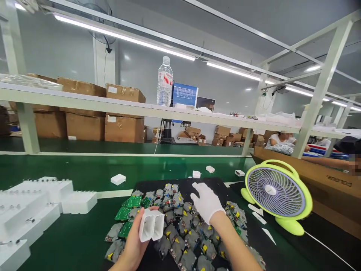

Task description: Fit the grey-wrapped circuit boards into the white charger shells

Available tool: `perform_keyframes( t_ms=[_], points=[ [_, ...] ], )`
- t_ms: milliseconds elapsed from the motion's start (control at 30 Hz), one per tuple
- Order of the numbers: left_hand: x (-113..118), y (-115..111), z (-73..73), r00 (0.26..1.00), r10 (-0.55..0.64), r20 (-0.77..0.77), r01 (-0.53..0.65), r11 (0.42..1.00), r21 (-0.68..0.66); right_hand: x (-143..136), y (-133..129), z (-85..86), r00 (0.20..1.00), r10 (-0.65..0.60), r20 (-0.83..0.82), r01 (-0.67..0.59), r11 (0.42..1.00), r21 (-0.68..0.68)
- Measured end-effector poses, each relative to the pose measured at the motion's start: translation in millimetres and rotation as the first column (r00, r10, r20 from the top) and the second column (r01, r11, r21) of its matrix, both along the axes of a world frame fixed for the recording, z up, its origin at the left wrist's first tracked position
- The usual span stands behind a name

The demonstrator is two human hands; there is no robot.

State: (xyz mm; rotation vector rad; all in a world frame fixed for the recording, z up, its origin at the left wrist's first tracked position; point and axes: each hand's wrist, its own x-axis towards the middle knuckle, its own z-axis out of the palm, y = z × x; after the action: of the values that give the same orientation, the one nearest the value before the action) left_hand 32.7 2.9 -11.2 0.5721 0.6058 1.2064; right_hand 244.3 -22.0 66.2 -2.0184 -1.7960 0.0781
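Observation:
My left hand (134,236), bare, is closed around two white plastic housings (152,225) set side by side, their hollow ends facing me. My right hand (207,201) wears a white glove and reaches over the many circuit boards (186,237), fingers apart and nothing visible in them. The boards carry grey lumps and yellow patches; some lie with their green side (123,213) up. They spread over a black mat (216,184) beneath both hands. Beyond the right hand lie a small white housing (196,174) and another white housing (210,169).
Stacked white housings (47,195) fill the left of the green table (93,165). To the right stand a lime-green fan (278,192) and a long cardboard box (332,184). A shelf (118,106) crosses ahead, bearing a water bottle (165,82). Another person's arm (324,162) shows at far right.

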Motion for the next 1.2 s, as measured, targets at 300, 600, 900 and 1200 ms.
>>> perform_keyframes(
  t_ms=[300, 600, 900, 1200],
  points=[
    [5, -7, -5.6, 0.991, 0.064, -0.115, -0.061, 0.998, 0.03, -29, 4, -37.9, 0.994, 0.05, 0.096, -0.026, 0.969, -0.244],
    [5, -4, -7.9, 0.993, 0.092, -0.079, -0.091, 0.996, 0.015, -9, -5, -45.2, 0.946, 0.303, -0.117, -0.322, 0.921, -0.218],
    [4, -4, -7.3, 0.996, 0.085, -0.026, -0.086, 0.994, -0.063, -25, -7, -47.9, 0.964, 0.195, -0.18, -0.2, 0.98, -0.007],
    [7, -5, -4.7, 0.997, 0.067, 0.024, -0.064, 0.992, -0.107, -51, -28, -52.8, 0.797, 0.596, 0.096, -0.501, 0.563, 0.657]
  ],
)
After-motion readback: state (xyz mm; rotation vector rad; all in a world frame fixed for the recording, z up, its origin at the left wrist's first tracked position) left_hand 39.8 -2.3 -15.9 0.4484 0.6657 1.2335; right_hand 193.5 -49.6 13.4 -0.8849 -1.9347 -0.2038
